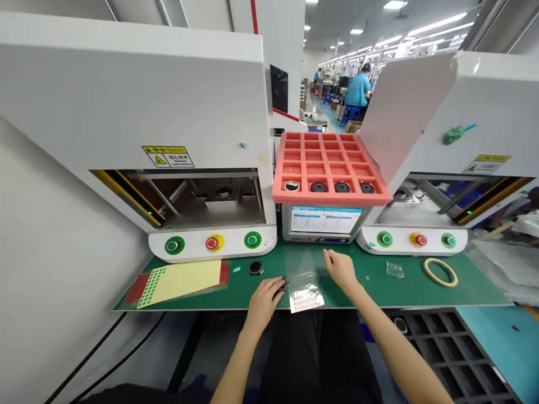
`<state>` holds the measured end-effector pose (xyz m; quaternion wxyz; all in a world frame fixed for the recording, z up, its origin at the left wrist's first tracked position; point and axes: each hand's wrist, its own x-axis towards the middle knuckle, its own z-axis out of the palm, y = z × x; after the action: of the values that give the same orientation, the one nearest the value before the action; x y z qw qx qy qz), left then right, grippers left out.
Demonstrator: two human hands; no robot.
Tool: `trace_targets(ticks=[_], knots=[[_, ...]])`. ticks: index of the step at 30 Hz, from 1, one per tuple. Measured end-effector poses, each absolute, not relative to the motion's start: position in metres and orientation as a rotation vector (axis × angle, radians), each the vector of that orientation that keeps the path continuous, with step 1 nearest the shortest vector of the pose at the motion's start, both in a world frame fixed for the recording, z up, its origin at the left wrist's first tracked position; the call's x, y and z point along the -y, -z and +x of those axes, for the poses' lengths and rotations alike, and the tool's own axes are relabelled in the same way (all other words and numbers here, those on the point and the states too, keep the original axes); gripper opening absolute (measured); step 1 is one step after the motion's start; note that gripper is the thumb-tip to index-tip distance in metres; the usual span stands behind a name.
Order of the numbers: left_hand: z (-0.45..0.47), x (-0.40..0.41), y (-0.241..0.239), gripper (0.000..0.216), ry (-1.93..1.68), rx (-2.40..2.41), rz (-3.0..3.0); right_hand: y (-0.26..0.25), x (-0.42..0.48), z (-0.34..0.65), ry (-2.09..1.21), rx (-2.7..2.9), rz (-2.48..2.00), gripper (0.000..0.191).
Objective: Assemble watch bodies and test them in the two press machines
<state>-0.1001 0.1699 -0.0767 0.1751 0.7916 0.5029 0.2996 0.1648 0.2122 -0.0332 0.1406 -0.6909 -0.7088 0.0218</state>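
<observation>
My left hand (264, 297) rests at the front of the green worktop, its fingers closed around a round black watch case (283, 284). A second round watch case (256, 267) lies flat just beyond and to the left of that hand. Right of the held case is a sheet of small labels (306, 300) on clear film, reaching the table's front edge. My right hand (342, 271) is raised over the worktop beyond the sheet, thumb and fingers pinched together. Whatever may be between those fingertips is too small to make out.
A pink foam tray (332, 197) with several round parts in its front row sits above a small monitor (326, 220). White press machines with buttons stand on both sides. Yellow sheet (185, 281) lies left; tape roll (440, 272) and small clear bag (394, 270) lie right.
</observation>
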Motion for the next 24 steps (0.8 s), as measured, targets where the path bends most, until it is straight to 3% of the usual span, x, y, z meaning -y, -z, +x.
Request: trace_targets(ticks=[8, 13, 19, 24], knots=[[-0.080, -0.177, 0.073, 0.023, -0.862, -1.503, 2.022, 0.043, -0.074, 0.160, 0.115, 1.955, -1.573, 0.042], [-0.075, -0.186, 0.059, 0.031, -0.953, -1.501, 1.730, 0.037, -0.019, 0.174, 0.087, 1.809, -1.525, 0.043], [-0.053, -0.096, 0.036, 0.052, -1.025, -1.298, 1.332, 0.028, 0.019, 0.163, -0.165, 1.639, -1.506, 0.023], [-0.025, -0.013, 0.019, 0.027, -1.106, -0.993, 0.899, 0.007, 0.021, 0.140, -0.473, 1.462, -1.337, 0.008]])
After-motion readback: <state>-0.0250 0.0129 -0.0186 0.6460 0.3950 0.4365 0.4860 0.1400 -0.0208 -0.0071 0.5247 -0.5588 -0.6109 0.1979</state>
